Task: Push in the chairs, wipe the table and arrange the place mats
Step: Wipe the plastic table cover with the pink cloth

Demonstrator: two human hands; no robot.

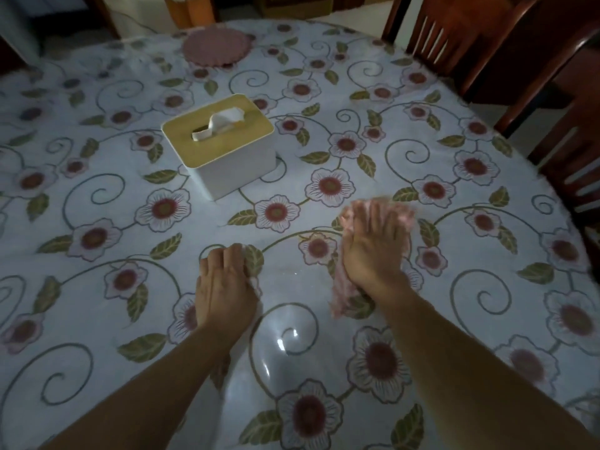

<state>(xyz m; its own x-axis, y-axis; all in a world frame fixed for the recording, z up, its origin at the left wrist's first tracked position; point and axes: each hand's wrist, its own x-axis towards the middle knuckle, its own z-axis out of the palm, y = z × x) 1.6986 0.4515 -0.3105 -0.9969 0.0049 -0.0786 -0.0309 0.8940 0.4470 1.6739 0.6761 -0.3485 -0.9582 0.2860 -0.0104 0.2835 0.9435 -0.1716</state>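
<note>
A table [113, 319] under a white cloth with flowers and green swirls fills the view. My right hand [373, 241] lies flat on a pink cleaning cloth [341, 297] and presses it onto the table right of centre; the hand is blurred. My left hand [224, 284] rests palm down on the table beside it, fingers curled, with a bit of white showing at its right edge. A round pink place mat [217, 47] lies at the far edge. Dark wooden chairs [454, 30] stand at the far right, by the table's rim.
A white tissue box with a wooden lid [220, 141] stands mid-table, a tissue sticking out of its slot. Another dark chair [578, 151] is at the right edge. An orange object [188, 8] stands beyond the far edge.
</note>
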